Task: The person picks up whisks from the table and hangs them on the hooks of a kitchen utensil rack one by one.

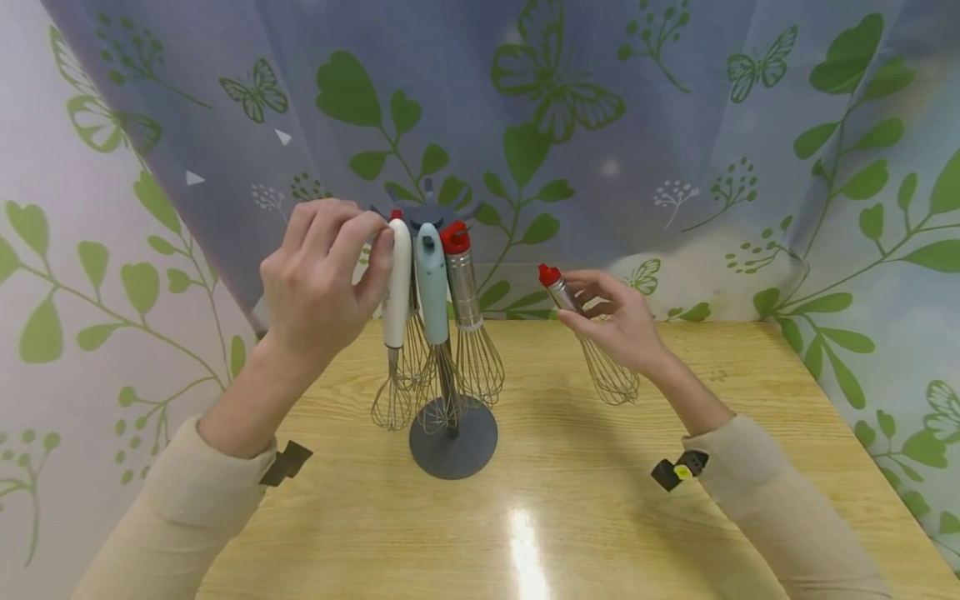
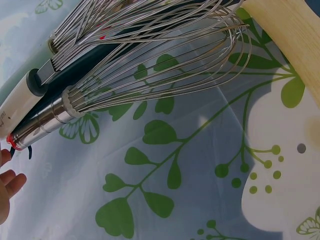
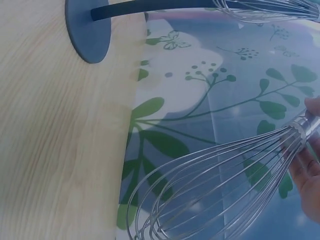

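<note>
My left hand (image 1: 318,279) is at the upper end of a white-handled whisk (image 1: 398,283), its thumb and index finger pinching near the top; the exact contact is partly hidden. That whisk hangs on a dark rotating-style stand (image 1: 453,446), beside a light-blue-handled whisk (image 1: 432,292) and a steel-handled whisk with a red cap (image 1: 463,287). Another red-tipped steel whisk (image 2: 47,120) hangs behind the white one. To the right of the stand, my right hand (image 1: 611,321) grips a red-capped steel whisk (image 3: 215,175) by its handle, wires pointing down.
The stand's hooked top (image 1: 427,208) rises close to the patterned curtain (image 1: 600,192) behind the table. Pale wood tabletop (image 1: 360,533) extends in front of the stand and to its right. Wrist cameras (image 1: 287,463) sit on both sleeves.
</note>
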Demonstrator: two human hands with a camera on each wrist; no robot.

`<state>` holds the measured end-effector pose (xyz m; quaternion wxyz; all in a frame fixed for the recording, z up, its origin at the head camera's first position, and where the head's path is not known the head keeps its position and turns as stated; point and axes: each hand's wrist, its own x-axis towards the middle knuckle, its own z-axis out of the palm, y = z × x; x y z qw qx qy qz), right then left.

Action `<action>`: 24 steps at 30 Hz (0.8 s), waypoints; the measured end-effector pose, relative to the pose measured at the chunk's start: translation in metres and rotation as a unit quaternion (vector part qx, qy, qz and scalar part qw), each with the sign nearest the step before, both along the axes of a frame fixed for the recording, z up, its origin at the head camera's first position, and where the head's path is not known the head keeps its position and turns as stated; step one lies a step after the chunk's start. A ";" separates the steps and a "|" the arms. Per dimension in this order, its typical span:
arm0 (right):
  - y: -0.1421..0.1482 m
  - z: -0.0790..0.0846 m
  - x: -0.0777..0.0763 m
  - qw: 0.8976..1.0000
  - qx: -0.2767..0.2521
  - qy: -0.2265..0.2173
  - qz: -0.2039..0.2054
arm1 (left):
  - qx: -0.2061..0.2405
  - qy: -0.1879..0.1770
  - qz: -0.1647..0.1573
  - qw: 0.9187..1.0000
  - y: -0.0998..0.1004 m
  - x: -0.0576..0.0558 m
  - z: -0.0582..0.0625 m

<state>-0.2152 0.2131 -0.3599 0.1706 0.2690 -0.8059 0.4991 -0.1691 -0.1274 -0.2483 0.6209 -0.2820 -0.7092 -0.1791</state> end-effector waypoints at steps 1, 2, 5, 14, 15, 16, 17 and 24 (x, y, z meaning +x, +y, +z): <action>-0.001 0.001 0.001 1.000 -0.003 0.002 0.001 | 0.000 0.000 0.000 1.000 0.000 0.000 0.000; -0.002 0.002 0.001 1.000 -0.006 0.005 0.003 | 0.000 0.000 0.000 1.000 0.000 0.000 0.000; -0.005 0.004 0.002 1.000 -0.015 0.013 0.009 | 0.000 0.000 0.000 1.000 0.000 0.000 0.000; -0.015 0.014 0.005 0.999 -0.037 0.023 0.022 | -0.003 -0.004 -0.001 1.000 -0.001 0.000 0.000; -0.016 0.015 0.005 0.999 -0.040 0.023 0.023 | -0.003 -0.004 -0.001 1.000 -0.001 0.000 0.000; -0.018 0.016 0.005 0.998 -0.043 0.025 0.024 | -0.004 -0.005 0.000 1.000 -0.001 0.000 0.000; -0.019 0.017 0.006 0.998 -0.045 0.027 0.026 | -0.004 -0.005 0.000 1.000 -0.001 0.000 0.000; -0.028 0.021 0.008 0.996 -0.067 0.054 0.040 | -0.001 -0.004 -0.001 1.000 -0.001 0.000 0.000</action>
